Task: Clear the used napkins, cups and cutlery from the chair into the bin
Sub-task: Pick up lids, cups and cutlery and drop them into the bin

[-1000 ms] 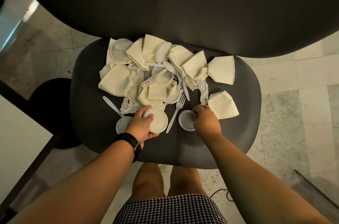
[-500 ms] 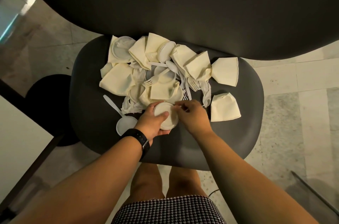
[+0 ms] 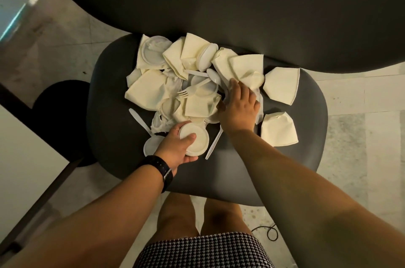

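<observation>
Reaching away from the cups since half a second ago, the right hand (image 3: 240, 105) is now pressing spread fingers into the pile of cream folded paper napkins (image 3: 245, 68) at twelve o'clock on the dark grey padded chair seat (image 3: 295, 169), gripping nothing clearly. The left hand (image 3: 177, 149) is curling around the stack of white round disposable cups (image 3: 195, 139), rims facing up. Being light and crushable, they are probably best held by the rims. A white plastic knife (image 3: 214, 142) is lying with its long axis running seven to one o'clock.
</observation>
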`<state>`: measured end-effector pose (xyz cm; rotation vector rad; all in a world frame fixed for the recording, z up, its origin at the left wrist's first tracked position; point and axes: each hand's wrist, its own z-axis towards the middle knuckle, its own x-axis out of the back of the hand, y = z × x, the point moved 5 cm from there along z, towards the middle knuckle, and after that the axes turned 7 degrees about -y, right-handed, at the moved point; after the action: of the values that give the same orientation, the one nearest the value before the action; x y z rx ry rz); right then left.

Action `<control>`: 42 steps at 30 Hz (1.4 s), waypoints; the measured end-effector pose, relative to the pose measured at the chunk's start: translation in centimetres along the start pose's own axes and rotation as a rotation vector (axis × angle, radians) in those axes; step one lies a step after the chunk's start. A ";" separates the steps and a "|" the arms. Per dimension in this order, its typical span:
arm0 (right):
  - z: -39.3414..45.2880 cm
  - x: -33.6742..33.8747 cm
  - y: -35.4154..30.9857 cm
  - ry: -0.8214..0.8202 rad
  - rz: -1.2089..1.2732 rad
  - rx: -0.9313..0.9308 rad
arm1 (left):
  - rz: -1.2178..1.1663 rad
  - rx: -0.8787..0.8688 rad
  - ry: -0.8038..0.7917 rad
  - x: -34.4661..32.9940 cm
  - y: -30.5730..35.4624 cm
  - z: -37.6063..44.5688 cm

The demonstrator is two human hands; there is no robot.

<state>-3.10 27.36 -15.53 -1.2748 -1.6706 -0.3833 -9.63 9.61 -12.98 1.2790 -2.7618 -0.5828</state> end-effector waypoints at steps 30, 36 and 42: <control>-0.2 0.8 3.0 -0.115 0.478 -0.248 | 0.037 0.002 0.006 0.0 -0.4 -0.8; 0.1 0.7 3.1 -0.064 0.760 -0.433 | 0.050 0.020 0.001 0.5 -0.9 -0.6; 1.2 -0.3 2.2 -0.174 0.574 -0.448 | 0.039 0.030 -0.003 0.9 -0.8 -0.4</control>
<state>-1.81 28.89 -17.02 -2.0965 -1.3087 -0.3071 -9.52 8.33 -12.96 1.2274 -2.8014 -0.5438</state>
